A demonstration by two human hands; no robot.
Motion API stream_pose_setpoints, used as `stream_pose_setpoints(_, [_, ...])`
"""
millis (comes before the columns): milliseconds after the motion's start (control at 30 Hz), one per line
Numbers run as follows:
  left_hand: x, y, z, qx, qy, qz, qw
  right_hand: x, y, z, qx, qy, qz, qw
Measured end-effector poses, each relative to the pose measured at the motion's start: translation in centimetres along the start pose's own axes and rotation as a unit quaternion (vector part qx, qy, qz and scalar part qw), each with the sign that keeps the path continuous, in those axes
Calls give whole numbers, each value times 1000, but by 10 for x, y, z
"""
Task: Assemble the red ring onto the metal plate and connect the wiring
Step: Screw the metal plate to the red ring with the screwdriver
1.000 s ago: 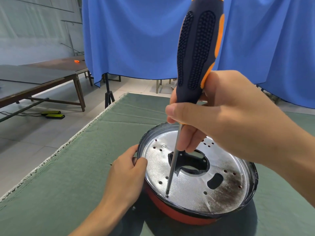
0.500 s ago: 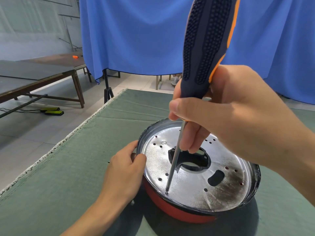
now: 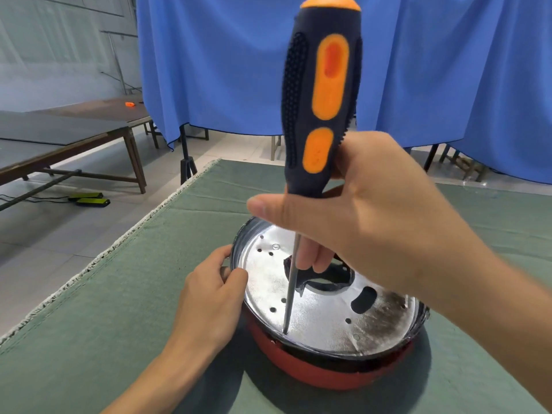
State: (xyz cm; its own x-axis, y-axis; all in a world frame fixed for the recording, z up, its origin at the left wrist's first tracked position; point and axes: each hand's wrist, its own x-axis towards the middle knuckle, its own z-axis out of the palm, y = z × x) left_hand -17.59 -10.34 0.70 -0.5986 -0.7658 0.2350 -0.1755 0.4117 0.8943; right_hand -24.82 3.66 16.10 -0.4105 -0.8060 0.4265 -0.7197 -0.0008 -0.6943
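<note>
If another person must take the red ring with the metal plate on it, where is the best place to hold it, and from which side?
Probably the rim, from the far right side. The red ring flares under the metal plate, whose raised black edge gives fingers a lip. The left hand already grips the left rim, and the right hand holds the screwdriver upright with its tip near the front edge.

It looked like a bare workshop or recording room — a blue curtain [image 3: 227,64] hung behind a green-felted worktable [image 3: 89,324], long wooden benches [image 3: 74,135] stood on a tiled floor [image 3: 59,228] — nothing homely.
</note>
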Motion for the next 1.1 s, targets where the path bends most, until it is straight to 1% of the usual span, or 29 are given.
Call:
stream_pose_setpoints(133, [1,-2,-1,14,-10,13,1000,4,1,3,-122,60,-16,991])
stream_pose_setpoints(200, [1,-3,-2,18,-11,18,1000,5,5,3,-121,71,-9,990])
stream_pose_setpoints(233, [2,-3,-2,20,-13,21,1000,6,8,2,-80,59,1,995])
stream_pose_setpoints(300, [2,-2,-3,19,-19,24,999,8,11,-1,37,18,30,999])
stream_pose_setpoints(400, [3,-3,-3,25,-12,23,999,11,15,-11,165,-64,74,981])
stream_pose_setpoints(467, [3,-4,-1,24,-5,23,999,14,17,-18,197,-100,86,971])
stream_pose_setpoints(500, [3,-5,-1,23,0,23,999,15,17,-21,192,-102,86,972])
stream_pose_setpoints(567, [4,-6,0,24,9,24,999,14,16,-24,155,-90,69,981])
stream_pose_setpoints(633, [6,-6,2,24,19,27,999,12,15,-21,105,-58,35,992])
stream_pose_setpoints(733, [10,-4,5,25,32,34,999,13,15,-12,5,38,-4,999])
stream_pose_setpoints(800, [14,-3,6,37,34,33,998,16,17,-5,-78,91,-6,993])
stream_pose_setpoints(833, [16,-2,7,45,34,34,998,18,18,-3,-84,106,6,991])
stream_pose_setpoints(967, [23,4,8,72,30,45,996,22,20,-9,34,102,45,993])
stream_pose_setpoints(1100, [28,10,6,62,21,49,997,23,14,-14,36,111,27,993])
